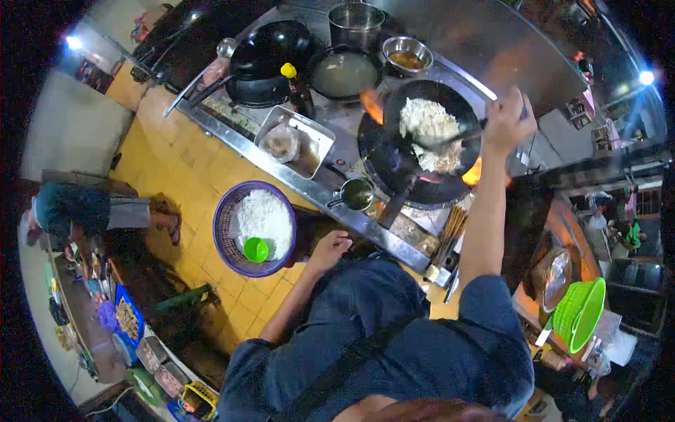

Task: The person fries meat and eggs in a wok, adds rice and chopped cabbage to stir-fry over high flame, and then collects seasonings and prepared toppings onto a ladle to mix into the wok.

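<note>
My right hand (511, 121) is closed around the handle of a wok spatula (451, 139), whose dark working end lies in the food. That food is a pale, rice-like mass (430, 119) inside a black wok (415, 90), which sits tilted over the burner. Orange flames (477, 171) show around the wok's rim. The wok's handle (398, 202) points toward my body, with no hand on it. My left hand (332, 251) hangs in front of my waist by the counter edge, fingers curled in and nothing visible in them.
Beside the counter stands a purple basket (219, 235) of white rice with a green bowl (256, 249). The counter holds a metal tray (318, 144), a small pot (356, 194), a sauce bottle (300, 95) and a steel bowl (408, 56). Another person (77, 207) stands at left.
</note>
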A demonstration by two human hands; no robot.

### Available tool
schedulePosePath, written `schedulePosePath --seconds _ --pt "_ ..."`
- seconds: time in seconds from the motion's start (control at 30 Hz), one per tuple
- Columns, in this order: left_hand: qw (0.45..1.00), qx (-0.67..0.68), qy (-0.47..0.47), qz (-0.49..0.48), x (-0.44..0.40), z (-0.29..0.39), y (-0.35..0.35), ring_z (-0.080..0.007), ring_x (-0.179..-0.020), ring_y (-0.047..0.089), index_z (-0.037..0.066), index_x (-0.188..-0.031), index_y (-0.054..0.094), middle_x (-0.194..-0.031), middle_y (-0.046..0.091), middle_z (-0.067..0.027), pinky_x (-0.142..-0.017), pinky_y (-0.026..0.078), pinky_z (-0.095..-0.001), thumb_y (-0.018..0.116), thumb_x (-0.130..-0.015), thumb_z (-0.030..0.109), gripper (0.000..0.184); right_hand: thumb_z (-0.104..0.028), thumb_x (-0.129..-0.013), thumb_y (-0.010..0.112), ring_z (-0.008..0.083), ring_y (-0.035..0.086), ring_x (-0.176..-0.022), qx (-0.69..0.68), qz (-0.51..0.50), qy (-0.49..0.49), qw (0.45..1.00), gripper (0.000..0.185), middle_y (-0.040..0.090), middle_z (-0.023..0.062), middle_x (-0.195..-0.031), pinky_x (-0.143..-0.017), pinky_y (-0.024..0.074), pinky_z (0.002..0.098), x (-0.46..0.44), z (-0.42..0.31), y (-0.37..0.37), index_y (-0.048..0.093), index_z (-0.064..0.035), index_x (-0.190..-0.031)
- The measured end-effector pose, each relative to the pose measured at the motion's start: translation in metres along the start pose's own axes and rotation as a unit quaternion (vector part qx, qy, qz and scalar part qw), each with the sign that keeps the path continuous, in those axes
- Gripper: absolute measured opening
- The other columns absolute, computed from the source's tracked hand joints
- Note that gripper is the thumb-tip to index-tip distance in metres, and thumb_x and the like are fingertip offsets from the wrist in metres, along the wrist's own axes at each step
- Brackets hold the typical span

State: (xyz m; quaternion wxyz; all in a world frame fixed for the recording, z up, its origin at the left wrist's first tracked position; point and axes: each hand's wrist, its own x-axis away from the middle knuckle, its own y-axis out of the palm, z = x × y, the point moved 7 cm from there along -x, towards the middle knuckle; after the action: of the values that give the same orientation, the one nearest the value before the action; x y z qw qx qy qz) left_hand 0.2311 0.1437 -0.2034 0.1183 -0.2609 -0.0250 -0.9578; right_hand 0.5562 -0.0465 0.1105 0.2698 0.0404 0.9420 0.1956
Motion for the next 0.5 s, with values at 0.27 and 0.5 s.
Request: schedulePosePath --seconds 0.27,0.5 --pt "0.995 0.002 0.099 0.015 -0.016 0.010 0.003 -0.0093 -0.066 0.054 -0.001 -0.107 0.052 -0.081 0.062 -0.0052 -0.059 0.045 -0.0238 0.058 -0.083 0.019 0.032 -0.018 -0.085 0.054 0.0065 0.039 -0.040 0.022 0.013 -0.032 0.999 0.023 0.043 -0.0012 -0.049 -0.037 0.0303 0.0216 -0.009 0.013 0.005 0.051 -0.0029 -0.067" --pt "0.993 -0.004 0.116 -0.009 -0.006 0.016 0.005 -0.0143 -0.080 0.058 -0.004 -0.108 0.050 -0.087 0.062 -0.0086 -0.073 0.046 -0.0257 0.057 -0.084 0.019 0.034 -0.017 -0.084 0.056 0.0075 0.038 -0.040 0.038 0.016 -0.025 0.999 0.027 0.042 -0.0006 -0.050 -0.037 0.0300 0.0234 -0.020 0.015 0.009 0.045 -0.0043 -0.063"
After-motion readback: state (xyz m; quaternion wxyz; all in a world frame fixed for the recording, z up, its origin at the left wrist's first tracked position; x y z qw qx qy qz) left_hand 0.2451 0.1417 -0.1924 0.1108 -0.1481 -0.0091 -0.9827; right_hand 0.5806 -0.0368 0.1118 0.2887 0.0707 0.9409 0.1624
